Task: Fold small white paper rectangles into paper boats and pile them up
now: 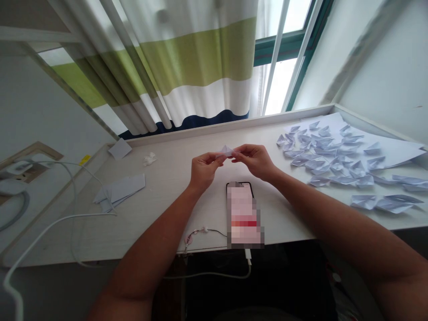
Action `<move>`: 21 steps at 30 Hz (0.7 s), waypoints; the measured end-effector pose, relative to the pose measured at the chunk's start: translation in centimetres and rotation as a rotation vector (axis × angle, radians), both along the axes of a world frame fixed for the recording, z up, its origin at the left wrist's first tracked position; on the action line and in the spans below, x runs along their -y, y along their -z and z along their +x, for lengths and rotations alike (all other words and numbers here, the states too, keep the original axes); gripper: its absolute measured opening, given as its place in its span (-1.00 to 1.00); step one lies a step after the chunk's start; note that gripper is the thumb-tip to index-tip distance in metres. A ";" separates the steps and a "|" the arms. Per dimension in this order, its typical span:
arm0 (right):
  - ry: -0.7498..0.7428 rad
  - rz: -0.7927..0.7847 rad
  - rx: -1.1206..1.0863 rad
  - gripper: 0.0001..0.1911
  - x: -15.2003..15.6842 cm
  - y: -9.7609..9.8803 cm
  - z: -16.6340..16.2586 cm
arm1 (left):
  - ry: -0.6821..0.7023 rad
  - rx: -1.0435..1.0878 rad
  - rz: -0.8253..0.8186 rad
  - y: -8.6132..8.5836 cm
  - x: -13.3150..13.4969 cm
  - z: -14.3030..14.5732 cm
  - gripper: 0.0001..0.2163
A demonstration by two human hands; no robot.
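Note:
My left hand (203, 168) and my right hand (254, 160) meet above the middle of the white desk (174, 200). Between their fingertips they pinch a small folded white paper piece (226, 150), held a little above the desktop. Both hands are closed on it, the left from the left side and the right from the right. Just below the hands a phone (244, 214) lies flat on the desk with its screen lit.
Several folded paper boats (327, 158) lie spread over white sheets (394, 149) at the right. A small stack of paper (120, 189), a loose square (119, 148) and a crumpled scrap (149, 158) lie at the left. White cables (72, 214) cross the left side; curtain and window stand behind.

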State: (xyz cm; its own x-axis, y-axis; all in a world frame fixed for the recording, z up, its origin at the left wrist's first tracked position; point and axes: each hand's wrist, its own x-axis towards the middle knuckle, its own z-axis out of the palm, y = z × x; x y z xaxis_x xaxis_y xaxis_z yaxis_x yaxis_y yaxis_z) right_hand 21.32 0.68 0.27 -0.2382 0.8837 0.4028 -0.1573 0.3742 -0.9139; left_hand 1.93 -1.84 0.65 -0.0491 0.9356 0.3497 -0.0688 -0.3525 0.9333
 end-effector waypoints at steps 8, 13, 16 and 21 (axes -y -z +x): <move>0.032 -0.010 -0.018 -0.51 -0.1 0.4 -0.1 | 0.049 0.041 -0.151 -0.3 0.2 0.1 -0.52; 0.019 -0.015 -0.015 -0.50 0.1 0.2 -0.1 | 0.083 0.104 -0.273 -0.7 0.4 -0.1 -0.53; 0.014 -0.018 0.010 -0.50 0.3 -0.1 -0.1 | 0.152 0.083 -0.331 -0.8 0.4 -0.5 -0.54; -0.010 0.028 0.091 -0.58 0.5 0.0 -0.1 | 0.170 -0.054 -0.260 -0.6 0.5 -0.4 -0.60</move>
